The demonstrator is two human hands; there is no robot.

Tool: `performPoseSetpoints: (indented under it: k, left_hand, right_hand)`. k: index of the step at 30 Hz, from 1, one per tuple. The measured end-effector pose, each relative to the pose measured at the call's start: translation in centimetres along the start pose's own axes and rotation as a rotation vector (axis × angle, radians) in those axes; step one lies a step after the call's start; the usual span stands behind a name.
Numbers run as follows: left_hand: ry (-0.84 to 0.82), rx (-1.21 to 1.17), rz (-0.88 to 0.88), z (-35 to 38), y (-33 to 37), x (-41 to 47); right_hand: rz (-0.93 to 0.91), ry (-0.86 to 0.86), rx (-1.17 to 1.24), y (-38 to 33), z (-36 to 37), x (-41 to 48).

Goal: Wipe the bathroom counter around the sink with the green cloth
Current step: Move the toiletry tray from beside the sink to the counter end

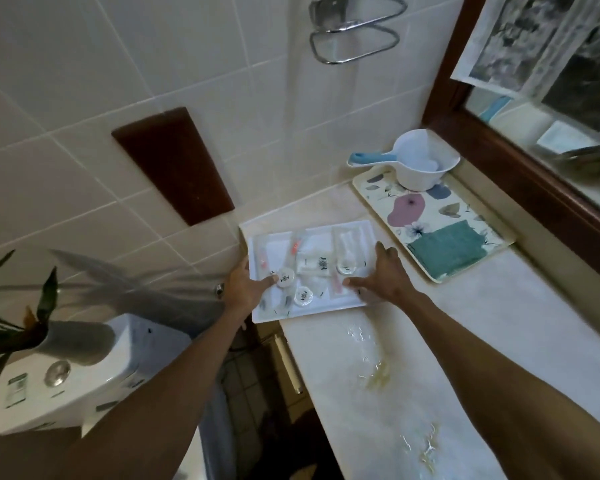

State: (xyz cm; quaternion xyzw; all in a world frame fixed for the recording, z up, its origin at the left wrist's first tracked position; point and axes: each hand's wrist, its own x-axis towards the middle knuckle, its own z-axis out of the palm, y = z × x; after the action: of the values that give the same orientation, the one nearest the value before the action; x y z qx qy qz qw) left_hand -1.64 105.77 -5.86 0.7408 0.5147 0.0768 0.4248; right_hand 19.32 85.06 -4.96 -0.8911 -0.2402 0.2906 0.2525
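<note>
White tray point(362, 227) of wrapped toiletries point(317, 263) sits mid-frame, left grip point(245, 284) and right grip point(383, 271) clasping its sides. Right of it, green cloth point(447, 249) and scoop point(420, 164) share the floral tray point(368, 188).

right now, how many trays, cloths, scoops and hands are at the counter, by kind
trays: 2, white tray with toiletries, floral tray
green cloth: 1, on the floral tray
white scoop: 1, at the floral tray's far end
hands: 2, left hand, right hand, both on the white tray
total: 6
</note>
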Motion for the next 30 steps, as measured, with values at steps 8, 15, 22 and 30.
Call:
performPoseSetpoints:
  k: [8,15,22,30]
  left_hand:
    - [-0.023,-0.018,-0.035,0.1,0.7,5.0]
    - [-0.028,-0.012,-0.036,0.1,0.8,6.9]
    - [-0.02,-0.007,-0.03,0.5,1.8,7.6]
    - [-0.015,-0.022,-0.046,0.6,2.3,7.3]
  right_hand:
    - [-0.004,-0.182,-0.101,-3.1,-0.7,5.7]
    - [-0.068,-0.166,-0.21,-3.4,-0.2,7.0]
    - [-0.084,-0.101,-0.148,-3.5,-0.5,8.7]
    - [-0.136,-0.057,-0.123,-3.3,-0.5,10.3]
